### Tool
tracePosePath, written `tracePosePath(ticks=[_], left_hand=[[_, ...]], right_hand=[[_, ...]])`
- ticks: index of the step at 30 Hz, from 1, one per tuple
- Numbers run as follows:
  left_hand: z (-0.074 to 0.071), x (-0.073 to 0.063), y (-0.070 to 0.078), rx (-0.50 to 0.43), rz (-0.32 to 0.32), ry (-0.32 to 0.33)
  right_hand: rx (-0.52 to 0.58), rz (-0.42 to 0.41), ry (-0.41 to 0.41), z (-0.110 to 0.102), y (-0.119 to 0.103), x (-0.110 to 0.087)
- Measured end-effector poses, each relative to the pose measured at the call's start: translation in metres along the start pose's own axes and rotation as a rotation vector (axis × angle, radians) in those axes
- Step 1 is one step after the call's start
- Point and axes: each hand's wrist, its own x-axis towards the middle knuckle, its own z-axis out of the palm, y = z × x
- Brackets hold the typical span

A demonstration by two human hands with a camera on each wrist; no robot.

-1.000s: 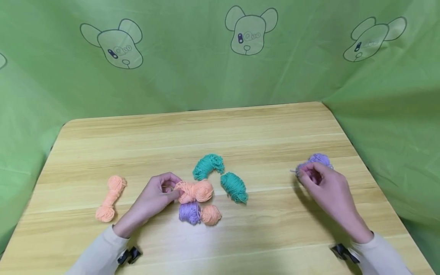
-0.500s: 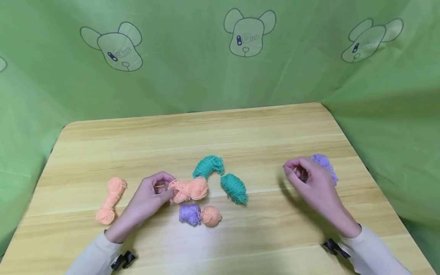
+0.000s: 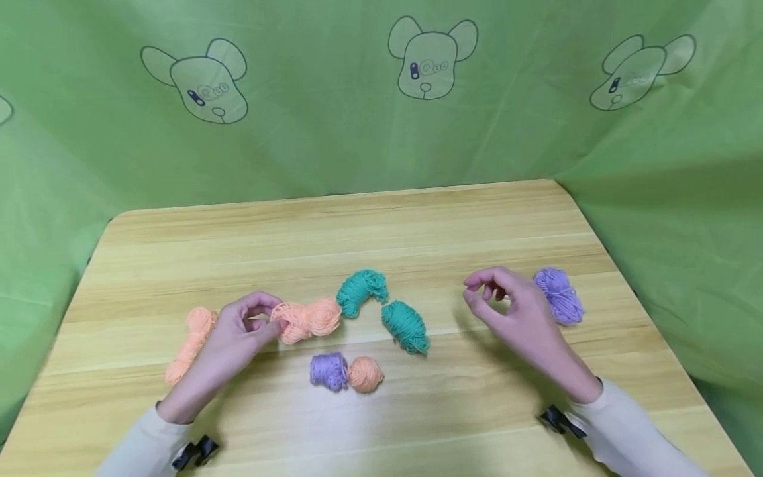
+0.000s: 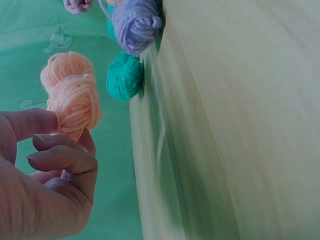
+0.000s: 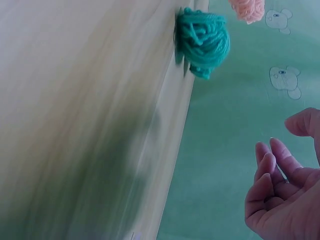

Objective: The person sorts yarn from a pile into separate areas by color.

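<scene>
My left hand (image 3: 241,334) pinches one end of a peach yarn skein (image 3: 310,319) between thumb and fingers. In the left wrist view that skein (image 4: 75,95) hangs above the tabletop. My right hand (image 3: 524,311) holds nothing; its fingers are loosely bent, with a gap between thumb and fingertips in the right wrist view. Just beyond it on the right lies a purple yarn skein (image 3: 559,296). Between the hands rest two teal skeins, one farther back (image 3: 360,291) and one nearer (image 3: 406,326).
A small purple skein (image 3: 329,371) touches a peach yarn ball (image 3: 365,375) near the front middle. Another peach skein (image 3: 191,344) lies at the left, partly behind my left forearm. Green cloth (image 3: 334,132) hangs around the wooden table (image 3: 417,225).
My left hand has carried the peach skein leftward, off from above the small purple skein. The right hand has come away from the purple skein at right, moving left.
</scene>
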Motion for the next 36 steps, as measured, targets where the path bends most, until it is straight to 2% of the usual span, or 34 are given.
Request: tracePosePath(ticks=[16, 23, 30, 33, 36], left_hand=[[-0.025, -0.008, -0.005, 0.077, 0.008, 0.121], [-0.035, -0.012, -0.009, 0.042, 0.013, 0.185], [-0.047, -0.017, -0.016, 0.012, 0.043, 0.223], [-0.053, -0.018, -0.017, 0.025, 0.041, 0.231], [-0.058, -0.02, -0.018, 0.055, 0.026, 0.236]], right_hand=[[0.084, -0.087, -0.078, 0.025, -0.028, 0.009], [0.174, -0.201, -0.119, 0.042, -0.039, 0.008], [0.203, -0.289, -0.143, 0.061, -0.05, 0.009], [0.217, -0.324, -0.164, 0.07, -0.054, 0.009], [0.23, -0.324, -0.187, 0.077, -0.06, 0.008]])
